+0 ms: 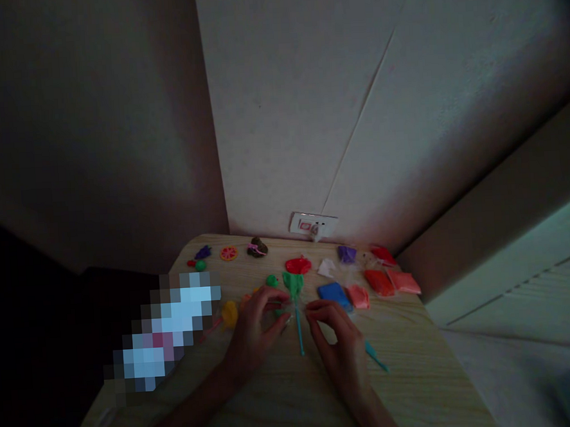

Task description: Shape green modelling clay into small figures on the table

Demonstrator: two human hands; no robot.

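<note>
Over the front middle of the table, my left hand point(257, 326) and my right hand point(340, 340) face each other with fingers bent inward. Between their fingertips is a small clear plastic bag point(295, 304), faint in the dim light; both hands appear to pinch its edges. Just beyond it lies green clay point(293, 282). A thin teal stick tool point(300, 335) points toward me between the hands. Partly hidden by my right hand is another teal tool point(377, 356). Yellow clay point(229, 313) sits left of my left hand, and a blue clay packet point(334, 294) beyond my right.
Red clay point(298, 265), a purple packet point(347, 254), an orange-red packet point(380, 282) and a pink packet point(405, 281) lie farther back. Small shaped pieces, including a round slice point(229, 253), line the back left. A wall socket point(313, 224) sits behind the table point(277, 401).
</note>
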